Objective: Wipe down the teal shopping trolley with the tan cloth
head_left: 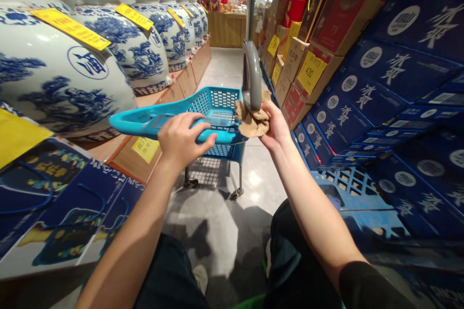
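Observation:
A blue plastic shopping cart (217, 101) with a lattice basket stands in front of me, on wheels. My left hand (184, 137) is closed over its blue handle bar (141, 128), with the thumb stretched along the near edge. At the bar's right end, my right hand (275, 125) grips a crumpled piece of brown paper or card (253, 123). The paper touches the base of an upright grey loop (252, 77) at the cart's right side. Some of my right fingers are hidden behind the paper.
Large blue-and-white jars (54, 67) with red cloth tops line the left on a wooden ledge (195, 65). Blue boxes (380, 77) are stacked on the right, above a light-blue pallet (369, 203). Ahead, the grey floor (224, 65) leads to a wooden counter (226, 31).

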Available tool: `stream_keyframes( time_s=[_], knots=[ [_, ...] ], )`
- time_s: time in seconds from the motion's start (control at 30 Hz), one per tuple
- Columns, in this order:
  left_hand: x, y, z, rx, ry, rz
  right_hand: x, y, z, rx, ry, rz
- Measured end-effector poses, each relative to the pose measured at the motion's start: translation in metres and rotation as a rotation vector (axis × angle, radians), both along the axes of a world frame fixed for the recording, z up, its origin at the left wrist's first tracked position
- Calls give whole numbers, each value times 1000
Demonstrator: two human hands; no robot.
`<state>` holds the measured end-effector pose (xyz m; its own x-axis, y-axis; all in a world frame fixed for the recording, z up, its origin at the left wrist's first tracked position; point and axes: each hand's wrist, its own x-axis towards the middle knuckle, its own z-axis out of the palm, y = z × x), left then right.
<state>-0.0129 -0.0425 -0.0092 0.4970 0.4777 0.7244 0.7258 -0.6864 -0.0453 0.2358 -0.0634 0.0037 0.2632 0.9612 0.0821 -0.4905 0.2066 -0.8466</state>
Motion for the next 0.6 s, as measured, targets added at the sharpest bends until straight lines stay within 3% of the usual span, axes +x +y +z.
stream_keyframes(
  time_s=[0.13,0.33,0.5,0.6],
  knots=[
    [0,0,0,-11,-3,4,9,2,3,-9,52,35],
    [-2,1,-2,-29,-22,9,28,-9,10,-2,-2,286],
    [0,1,-2,-43,-23,14,24,-3,10,25,0,199],
    [0,1,-1,-16,-12,19,28,-10,16,79,-65,218]
  ],
)
